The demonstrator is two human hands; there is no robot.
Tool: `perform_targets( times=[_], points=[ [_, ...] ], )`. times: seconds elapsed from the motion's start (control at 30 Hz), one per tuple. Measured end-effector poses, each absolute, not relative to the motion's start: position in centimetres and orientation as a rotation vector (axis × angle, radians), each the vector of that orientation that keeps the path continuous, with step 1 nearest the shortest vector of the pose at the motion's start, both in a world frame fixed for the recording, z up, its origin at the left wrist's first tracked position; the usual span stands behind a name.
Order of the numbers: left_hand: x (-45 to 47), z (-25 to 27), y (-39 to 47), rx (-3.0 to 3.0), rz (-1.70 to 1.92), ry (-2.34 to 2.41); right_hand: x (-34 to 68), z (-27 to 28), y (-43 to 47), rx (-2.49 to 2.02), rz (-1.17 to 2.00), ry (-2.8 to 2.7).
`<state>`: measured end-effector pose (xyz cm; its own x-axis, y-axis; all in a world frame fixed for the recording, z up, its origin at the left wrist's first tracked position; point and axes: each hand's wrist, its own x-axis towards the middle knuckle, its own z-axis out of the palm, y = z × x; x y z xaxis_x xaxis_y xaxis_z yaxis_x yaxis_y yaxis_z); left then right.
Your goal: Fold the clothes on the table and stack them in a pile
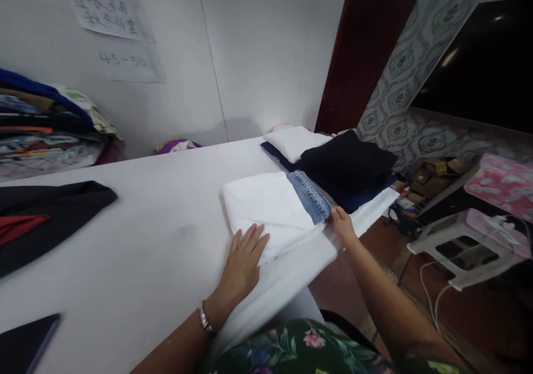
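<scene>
A folded white garment (pixel 266 202) with a strip of blue denim (pixel 310 196) along its right side lies on the white table (pixel 166 241). My left hand (pixel 245 257) rests on the garment's near left corner with fingers spread. At the denim's near right corner, the fingers of my right hand (pixel 343 225) are closed in a pinch on the garment's edge. Just beyond it sit a folded black garment (pixel 347 160) and a folded white cloth (pixel 293 142), on top of dark blue fabric.
A black and red garment (pixel 50 213) lies at the table's left, and a dark item (pixel 27 340) at the near left corner. Stacked clothes (pixel 45 124) stand by the wall. A white stool (pixel 470 246) with cables stands to the right, below a wall-mounted screen (pixel 478 69).
</scene>
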<state>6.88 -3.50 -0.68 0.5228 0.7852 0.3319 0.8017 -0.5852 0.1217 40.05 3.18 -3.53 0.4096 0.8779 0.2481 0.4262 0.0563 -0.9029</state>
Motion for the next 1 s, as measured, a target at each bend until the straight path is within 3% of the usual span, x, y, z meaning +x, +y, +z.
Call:
perform_targets(
  times=[0.37,0.43,0.53,0.63,0.8,1.0],
  points=[
    [6.0,-0.4,-4.0,-2.9,-0.667,-1.373,38.3,-1.7,0.4,-1.589,0.239,-1.295],
    [5.1,1.1,-2.7,-2.883,-0.81,-1.424,36.9,-0.9,-1.4,-1.558,0.496,-1.181],
    [4.0,3.8,1.6,-2.719,-0.991,-1.566,34.3,0.0,-3.7,-1.475,1.169,-0.897],
    [4.3,6.3,7.4,-2.652,-0.902,-1.724,32.2,0.6,-4.5,-1.365,1.57,-0.731],
    [7.5,8.0,15.2,-2.731,-0.478,-2.065,30.8,0.6,-3.2,-1.277,1.673,-0.66],
    [11.5,7.1,20.3,-2.804,-0.316,-2.184,30.7,0.1,-2.5,-1.213,1.694,-0.572]
  ],
)
